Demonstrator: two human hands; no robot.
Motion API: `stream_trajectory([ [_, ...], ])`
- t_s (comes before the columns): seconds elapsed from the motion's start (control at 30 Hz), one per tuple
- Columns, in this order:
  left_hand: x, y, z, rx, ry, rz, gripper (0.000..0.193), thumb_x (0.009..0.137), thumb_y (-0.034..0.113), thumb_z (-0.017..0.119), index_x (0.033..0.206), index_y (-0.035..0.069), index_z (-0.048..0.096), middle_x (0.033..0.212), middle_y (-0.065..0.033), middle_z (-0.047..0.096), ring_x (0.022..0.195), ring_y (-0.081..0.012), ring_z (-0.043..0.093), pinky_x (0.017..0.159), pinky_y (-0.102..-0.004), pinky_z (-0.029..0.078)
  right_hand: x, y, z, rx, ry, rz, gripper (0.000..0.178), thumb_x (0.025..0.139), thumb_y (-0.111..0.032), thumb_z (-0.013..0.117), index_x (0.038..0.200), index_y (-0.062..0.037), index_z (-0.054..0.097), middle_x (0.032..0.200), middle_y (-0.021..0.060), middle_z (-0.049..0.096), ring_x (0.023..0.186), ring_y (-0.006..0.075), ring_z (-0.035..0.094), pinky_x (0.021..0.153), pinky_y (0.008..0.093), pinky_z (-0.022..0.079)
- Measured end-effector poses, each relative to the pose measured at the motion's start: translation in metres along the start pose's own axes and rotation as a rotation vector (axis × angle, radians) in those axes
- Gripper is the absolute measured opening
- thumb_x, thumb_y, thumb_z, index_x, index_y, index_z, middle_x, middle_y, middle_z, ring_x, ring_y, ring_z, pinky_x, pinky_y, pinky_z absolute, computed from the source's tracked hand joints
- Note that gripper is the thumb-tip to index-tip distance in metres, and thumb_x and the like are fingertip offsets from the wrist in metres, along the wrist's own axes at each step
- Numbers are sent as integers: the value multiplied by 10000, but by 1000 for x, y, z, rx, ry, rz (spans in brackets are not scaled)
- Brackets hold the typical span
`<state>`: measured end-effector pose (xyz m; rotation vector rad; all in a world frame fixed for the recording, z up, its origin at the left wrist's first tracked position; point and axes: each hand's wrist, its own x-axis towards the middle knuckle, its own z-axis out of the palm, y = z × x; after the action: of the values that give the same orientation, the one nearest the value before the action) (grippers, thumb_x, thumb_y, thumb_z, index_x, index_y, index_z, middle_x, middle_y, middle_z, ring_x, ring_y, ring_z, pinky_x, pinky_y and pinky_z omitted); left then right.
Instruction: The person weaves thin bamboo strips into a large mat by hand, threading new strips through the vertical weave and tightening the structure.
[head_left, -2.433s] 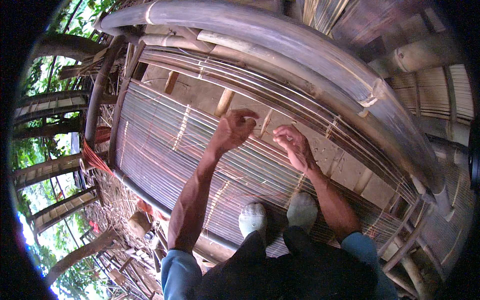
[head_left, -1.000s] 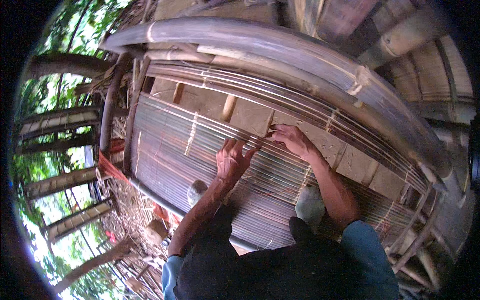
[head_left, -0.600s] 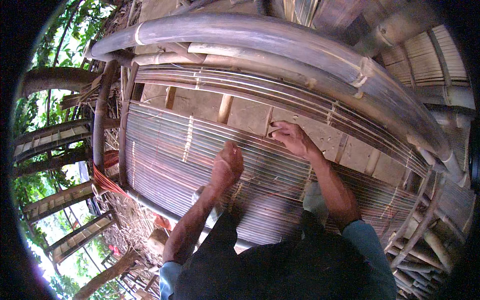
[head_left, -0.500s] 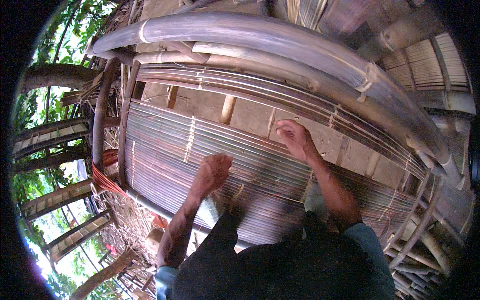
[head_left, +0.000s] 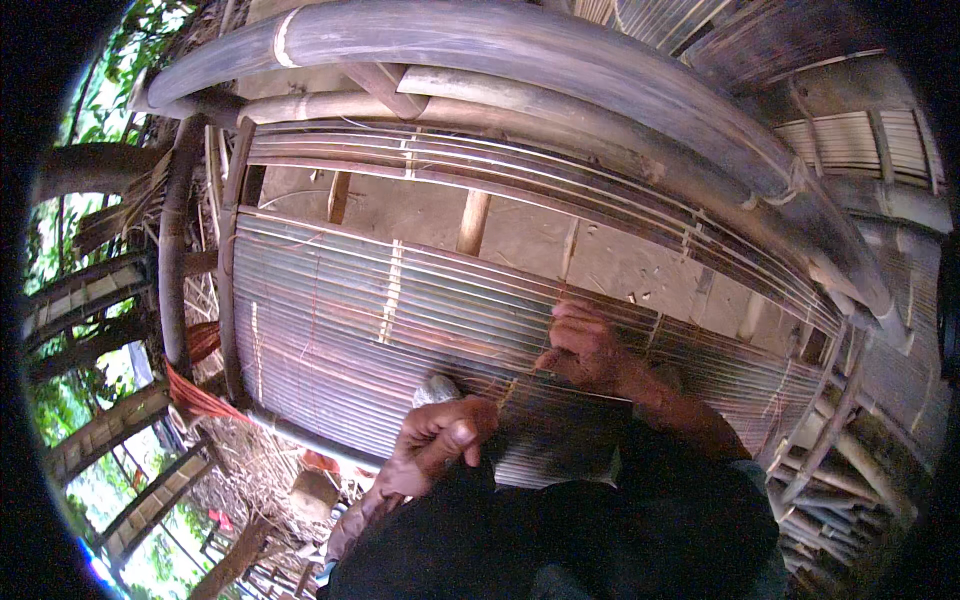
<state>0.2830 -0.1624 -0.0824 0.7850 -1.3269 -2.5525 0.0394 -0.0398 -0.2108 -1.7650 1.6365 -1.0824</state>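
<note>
Head view: slatted panel (head_left: 320, 290) lies beneath left hand (head_left: 440, 440) and right hand (head_left: 583, 345), contact unclear, long axis left to right, sloping down rightward; right hand nearer its far edge; fingers curled on both, can't tell if anything is clamped in either

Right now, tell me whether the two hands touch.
Apart. The head view shows a gap between the left hand and the right hand, with the slatted surface visible through it.
</note>
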Motion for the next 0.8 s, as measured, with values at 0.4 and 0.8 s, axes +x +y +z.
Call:
stream_trajectory([
  [0.4, -50, -34, -62, -152, 319, -183, 437, 1016, 275, 511, 671, 19, 589, 641, -73, 554, 684, -205, 554, 866, -414, 447, 49, -45, 32, 1, -120, 227, 245, 802, -225, 767, 900, -42, 638, 867, 119, 628, 773, 294, 621, 795, 414, 499],
  [0.8, -75, -44, -209, 840, 941, 135, 236, 885, 217, 705, 949, -10, 689, 881, -155, 701, 922, -225, 669, 815, -377, 498, 194, 9, 68, -199, -158, -120, 251, 832, -130, 727, 1064, -56, 665, 960, 123, 682, 865, 281, 689, 720, 370, 576],
])
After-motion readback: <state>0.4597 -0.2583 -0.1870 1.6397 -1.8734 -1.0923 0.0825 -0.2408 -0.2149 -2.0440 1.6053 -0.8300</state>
